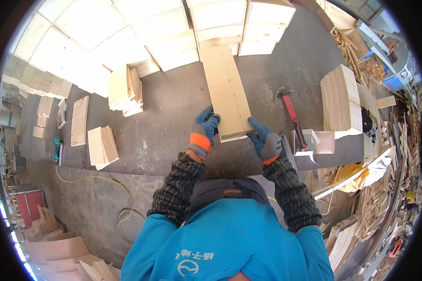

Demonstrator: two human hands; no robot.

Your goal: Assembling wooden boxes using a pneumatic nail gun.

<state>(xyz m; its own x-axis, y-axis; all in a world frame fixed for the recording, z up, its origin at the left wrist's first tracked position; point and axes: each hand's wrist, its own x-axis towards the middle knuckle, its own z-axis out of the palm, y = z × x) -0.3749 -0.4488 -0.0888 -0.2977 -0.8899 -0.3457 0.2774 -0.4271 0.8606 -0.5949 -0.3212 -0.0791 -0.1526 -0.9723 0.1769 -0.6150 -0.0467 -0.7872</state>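
Observation:
A long, pale wooden board point(227, 93) lies lengthwise in front of me, its far end close to the stacked wooden boxes. Along its near end a lighter strip of wood shows beneath the top face. My left hand point(204, 131), in a blue and grey glove with an orange band, is closed at the board's near left edge, fingers curled. At the near right corner, my gloved right hand point(266, 140) grips the board between thumb and fingers. What lies under the board is hidden. Right of it, a hammer point(290, 110) with a red and black handle rests on the dark table point(169, 107).
Pale wooden boxes point(173, 51) line the table's far side. Board stacks stand at left point(103, 146) and right point(337, 103). A small open carton point(324, 142) sits beside the hammer's handle. A green tool point(57, 147) with a yellow hose point(96, 177) is at the left edge.

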